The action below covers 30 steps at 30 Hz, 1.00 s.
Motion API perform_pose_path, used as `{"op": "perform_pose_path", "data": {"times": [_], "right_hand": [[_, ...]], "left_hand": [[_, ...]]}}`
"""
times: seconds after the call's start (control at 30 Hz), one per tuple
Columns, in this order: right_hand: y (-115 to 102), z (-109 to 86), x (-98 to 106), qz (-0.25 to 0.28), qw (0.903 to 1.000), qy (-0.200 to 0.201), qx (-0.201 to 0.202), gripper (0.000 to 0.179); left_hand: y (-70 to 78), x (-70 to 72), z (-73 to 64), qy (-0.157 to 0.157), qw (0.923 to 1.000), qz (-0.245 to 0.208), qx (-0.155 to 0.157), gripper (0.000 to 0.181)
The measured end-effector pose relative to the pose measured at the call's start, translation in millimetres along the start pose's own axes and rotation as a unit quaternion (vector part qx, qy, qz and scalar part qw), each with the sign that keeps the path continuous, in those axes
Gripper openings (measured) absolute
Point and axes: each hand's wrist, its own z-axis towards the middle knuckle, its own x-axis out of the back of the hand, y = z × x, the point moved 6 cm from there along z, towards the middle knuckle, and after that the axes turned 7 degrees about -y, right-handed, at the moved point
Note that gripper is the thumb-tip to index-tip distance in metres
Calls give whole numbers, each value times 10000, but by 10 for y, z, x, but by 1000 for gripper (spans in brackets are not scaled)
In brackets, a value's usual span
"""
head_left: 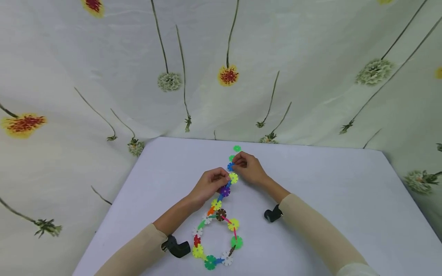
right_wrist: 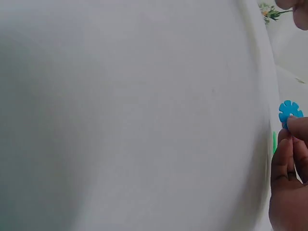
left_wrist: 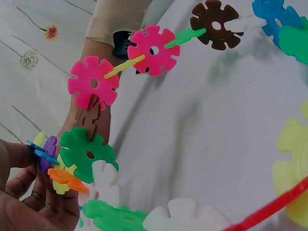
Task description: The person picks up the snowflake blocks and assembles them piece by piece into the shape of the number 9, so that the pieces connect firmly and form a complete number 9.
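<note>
In the head view my left hand (head_left: pixel 206 188) pinches the upper end of a chain of notched, flower-shaped plastic discs, close to a yellow disc (head_left: pixel 233 178) and a purple disc (head_left: pixel 225 191). Below it the chain joins a closed ring of many-coloured discs, among them a brown disc (head_left: pixel 221 214) and a yellow disc (head_left: pixel 233 224). My right hand (head_left: pixel 251 169) pinches a blue disc (right_wrist: pixel 289 111) between thumb and fingers, just above the chain's end. The left wrist view shows my left fingers (left_wrist: pixel 19 156) at a blue piece (left_wrist: pixel 46 157), near linked pink discs (left_wrist: pixel 94 83).
Two green discs (head_left: pixel 236 148) lie beyond my right hand near the table's back edge. The white table (head_left: pixel 331 191) meets a flower-printed cloth (head_left: pixel 304 69) behind. Black wrist mounts (head_left: pixel 177 247) stick out from both sleeves.
</note>
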Motion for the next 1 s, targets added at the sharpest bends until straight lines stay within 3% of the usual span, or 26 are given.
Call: {"op": "perform_pose_path", "data": {"times": [0.37, 0.7, 1.0], "right_hand": [[-66, -405, 204, 872, 9961, 4, 89, 22], [-145, -735, 231, 935, 9952, -255, 106, 14], [-268, -868, 305, 1057, 9938, -140, 316, 13]], "left_hand": [[-1, 27, 13, 120, 9997, 149, 139, 21], [24, -13, 31, 186, 9993, 294, 168, 19], [91, -101, 64, 68, 9996, 276, -53, 17]]}}
